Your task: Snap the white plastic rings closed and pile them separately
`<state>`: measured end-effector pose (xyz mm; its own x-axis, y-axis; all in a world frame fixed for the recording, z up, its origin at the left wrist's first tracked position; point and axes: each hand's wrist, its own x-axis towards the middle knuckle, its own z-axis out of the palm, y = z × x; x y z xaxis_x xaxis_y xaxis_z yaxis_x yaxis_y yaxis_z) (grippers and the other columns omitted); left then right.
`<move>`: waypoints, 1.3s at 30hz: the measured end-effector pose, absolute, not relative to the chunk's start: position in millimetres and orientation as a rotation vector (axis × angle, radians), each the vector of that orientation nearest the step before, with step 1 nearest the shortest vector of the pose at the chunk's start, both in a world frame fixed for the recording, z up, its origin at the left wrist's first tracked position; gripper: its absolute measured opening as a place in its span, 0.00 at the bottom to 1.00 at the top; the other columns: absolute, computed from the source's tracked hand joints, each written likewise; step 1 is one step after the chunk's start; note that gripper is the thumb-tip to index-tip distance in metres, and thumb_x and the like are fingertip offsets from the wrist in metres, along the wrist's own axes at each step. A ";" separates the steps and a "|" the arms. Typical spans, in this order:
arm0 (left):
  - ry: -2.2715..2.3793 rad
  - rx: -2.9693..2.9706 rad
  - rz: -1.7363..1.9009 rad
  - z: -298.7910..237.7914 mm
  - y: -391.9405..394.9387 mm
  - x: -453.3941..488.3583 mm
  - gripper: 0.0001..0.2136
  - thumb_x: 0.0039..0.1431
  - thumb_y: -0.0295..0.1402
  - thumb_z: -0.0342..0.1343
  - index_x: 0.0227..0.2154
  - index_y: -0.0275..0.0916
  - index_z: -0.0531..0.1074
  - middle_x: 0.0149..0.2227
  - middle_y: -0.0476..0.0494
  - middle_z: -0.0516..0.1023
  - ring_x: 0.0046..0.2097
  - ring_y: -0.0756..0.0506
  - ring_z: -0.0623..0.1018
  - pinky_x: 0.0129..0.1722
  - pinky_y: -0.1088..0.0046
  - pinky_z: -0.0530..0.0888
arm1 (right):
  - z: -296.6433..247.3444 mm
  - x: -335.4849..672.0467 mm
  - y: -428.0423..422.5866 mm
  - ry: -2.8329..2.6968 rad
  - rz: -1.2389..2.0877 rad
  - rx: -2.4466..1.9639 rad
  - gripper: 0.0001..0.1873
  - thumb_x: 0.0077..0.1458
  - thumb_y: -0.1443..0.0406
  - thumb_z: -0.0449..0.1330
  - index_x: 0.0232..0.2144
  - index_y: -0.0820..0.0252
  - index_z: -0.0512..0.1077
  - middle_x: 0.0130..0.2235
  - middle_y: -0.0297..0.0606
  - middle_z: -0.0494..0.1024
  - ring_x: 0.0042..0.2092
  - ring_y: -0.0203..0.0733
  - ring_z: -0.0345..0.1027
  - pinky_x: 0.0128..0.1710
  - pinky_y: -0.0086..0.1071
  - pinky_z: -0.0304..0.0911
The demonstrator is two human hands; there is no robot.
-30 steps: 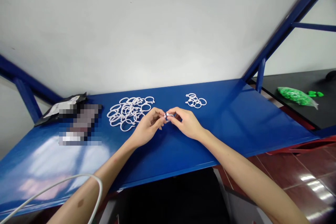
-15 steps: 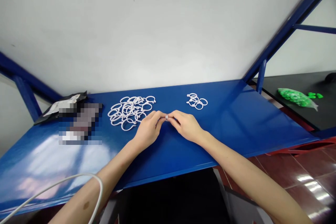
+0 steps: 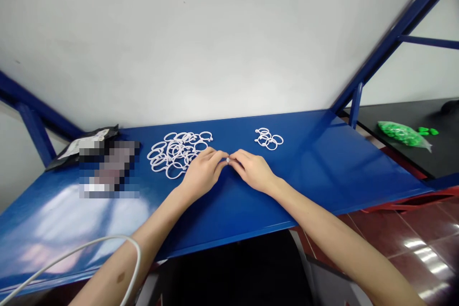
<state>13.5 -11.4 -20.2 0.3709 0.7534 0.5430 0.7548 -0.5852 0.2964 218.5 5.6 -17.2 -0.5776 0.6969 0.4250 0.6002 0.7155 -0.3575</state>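
- White ring (image 3: 227, 159), small and mostly hidden, sits between the fingertips of both hands just above the blue table (image 3: 322, 172), near its middle.
- Left hand (image 3: 202, 172) comes in from the lower left, its fingers curled together and its fingertips pinching the ring's left side.
- Right hand (image 3: 253, 170) comes in from the lower right, its fingers likewise drawn together and pinching the ring's right side, so the two sets of fingertips nearly meet.
- Whether the ring is open or snapped closed cannot be told, as the fingers cover it.
- Just behind the left hand lies a large pile of white rings (image 3: 175, 150), loosely tangled on the table.
- Behind the right hand, a little apart, lies a small group of white rings (image 3: 268, 138).
- A black packet (image 3: 89, 141) lies at the table's far left corner, next to a blurred patch.
- A white cable (image 3: 89, 246) loops over the left forearm at the lower left.
- On a black surface (image 3: 394, 110) to the right, well apart, lies a clear bag of green pieces (image 3: 401, 132).
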 end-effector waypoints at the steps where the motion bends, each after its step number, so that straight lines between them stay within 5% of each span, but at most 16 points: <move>1: -1.452 -2.541 -0.997 -19.4 -7.7 10.6 0.08 0.68 0.32 0.52 0.45 0.42 0.75 0.42 0.40 0.81 0.46 0.39 0.77 0.47 0.60 0.74 | -16.7 219.2 9.4 -2.336 0.221 -1.017 0.11 0.72 0.61 0.53 0.46 0.56 0.74 0.45 0.38 0.80 0.42 0.39 0.77 0.37 0.30 0.68; 6: -1.680 -2.185 -0.922 -29.0 7.1 -9.9 0.10 0.61 0.35 0.58 0.43 0.39 0.77 0.49 0.30 0.78 0.54 0.27 0.71 0.52 0.46 0.68 | -10.5 243.5 33.6 -2.129 -0.007 -1.384 0.10 0.69 0.60 0.56 0.43 0.57 0.76 0.46 0.41 0.77 0.39 0.43 0.76 0.31 0.32 0.66; 13: -1.740 -2.185 -0.901 -31.3 12.5 -17.9 0.06 0.61 0.31 0.55 0.32 0.41 0.77 0.49 0.33 0.77 0.55 0.29 0.69 0.52 0.46 0.66 | -3.2 275.8 49.7 -1.981 -0.085 -1.755 0.11 0.66 0.61 0.57 0.46 0.60 0.76 0.49 0.46 0.71 0.36 0.44 0.74 0.28 0.35 0.65; 22: -1.357 -2.647 -1.086 -13.9 -10.8 9.9 0.10 0.70 0.31 0.48 0.42 0.42 0.76 0.53 0.39 0.73 0.51 0.41 0.74 0.49 0.61 0.76 | -7.0 233.7 16.8 -2.136 0.405 -1.008 0.14 0.64 0.64 0.59 0.52 0.55 0.71 0.56 0.43 0.71 0.37 0.37 0.74 0.38 0.35 0.73; 26: -1.282 -2.752 -1.124 -19.4 -13.2 12.3 0.13 0.70 0.26 0.46 0.40 0.41 0.76 0.54 0.40 0.71 0.44 0.47 0.77 0.43 0.67 0.79 | -11.5 223.5 8.3 -2.178 0.554 -0.832 0.06 0.65 0.66 0.57 0.43 0.56 0.74 0.52 0.41 0.75 0.40 0.38 0.74 0.43 0.36 0.72; 29: -1.222 -2.701 -1.175 -23.0 -10.2 7.3 0.17 0.67 0.19 0.45 0.38 0.42 0.78 0.55 0.41 0.71 0.48 0.46 0.77 0.45 0.66 0.79 | -12.9 223.2 9.6 -2.086 0.646 -0.887 0.04 0.65 0.64 0.59 0.40 0.57 0.73 0.55 0.44 0.73 0.37 0.36 0.74 0.41 0.36 0.72; 35: -1.156 -2.678 -1.156 -22.9 -9.3 4.3 0.18 0.65 0.18 0.46 0.37 0.44 0.79 0.53 0.43 0.72 0.48 0.46 0.76 0.44 0.67 0.79 | -11.8 221.8 12.1 -1.953 0.836 -0.974 0.03 0.63 0.63 0.61 0.39 0.56 0.72 0.34 0.33 0.80 0.31 0.37 0.74 0.33 0.31 0.69; 39: -1.307 -2.676 -1.249 -16.0 -14.4 10.4 0.14 0.67 0.23 0.47 0.46 0.44 0.75 0.49 0.42 0.76 0.47 0.47 0.78 0.43 0.69 0.78 | -11.2 220.6 11.5 -1.915 0.771 -0.997 0.04 0.61 0.63 0.61 0.35 0.57 0.72 0.30 0.31 0.78 0.27 0.34 0.69 0.30 0.29 0.65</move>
